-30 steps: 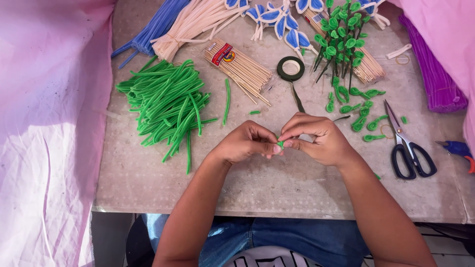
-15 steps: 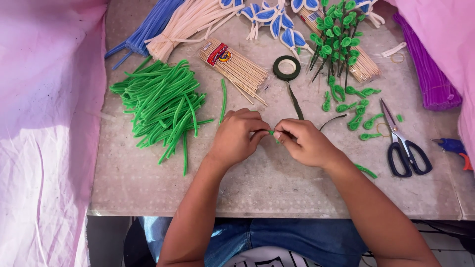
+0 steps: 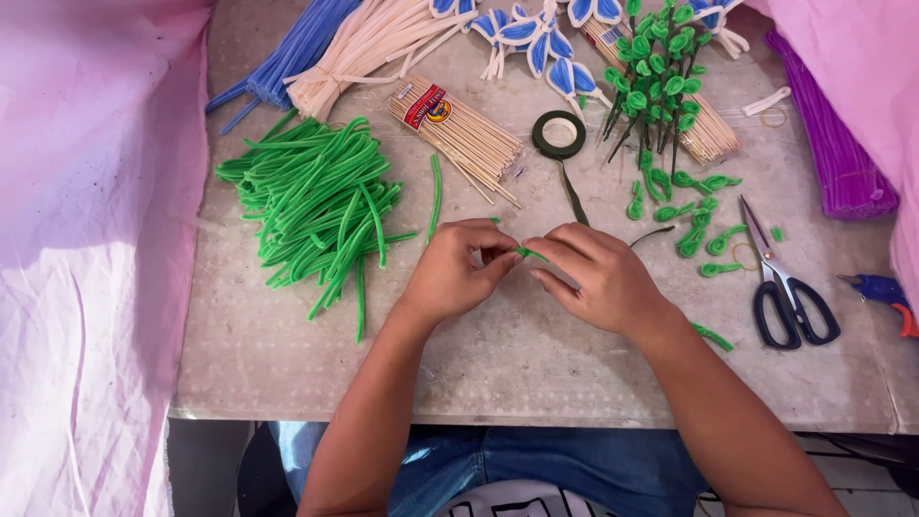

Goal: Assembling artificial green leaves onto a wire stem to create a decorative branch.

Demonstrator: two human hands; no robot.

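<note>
Green and fuzzy, the short piece of pipe cleaner [image 3: 526, 253] sits pinched between both hands, just above the middle of the table [image 3: 287, 383]. Only a small stretch of it shows — a bright green bit poking out between the fingertips, slightly angled, the rest hidden by the fingers.

The left hand [image 3: 458, 271] is curled, its thumb and first fingers closed on one end of the piece. The right hand [image 3: 595, 278] meets it from the other side, fingers bent and clamped on the other end, so the 2 hands are together, fingertips nearly touching. How tightly the piece is bent inside the grip cannot be told.

Left of the hands lies a loose heap of long green pipe cleaners [image 3: 316, 206] of the same colour, with 1 stray strand [image 3: 436, 196] lying apart beside it. Behind the hands sits a bundle of thin wooden sticks [image 3: 458, 134] and a roll of dark green tape [image 3: 558, 133], its loose end trailing toward the hands. To the right are small finished green loops [image 3: 691, 215] scattered on the table, and scissors [image 3: 783, 287] with dark handles — well apart from the right hand.
</note>
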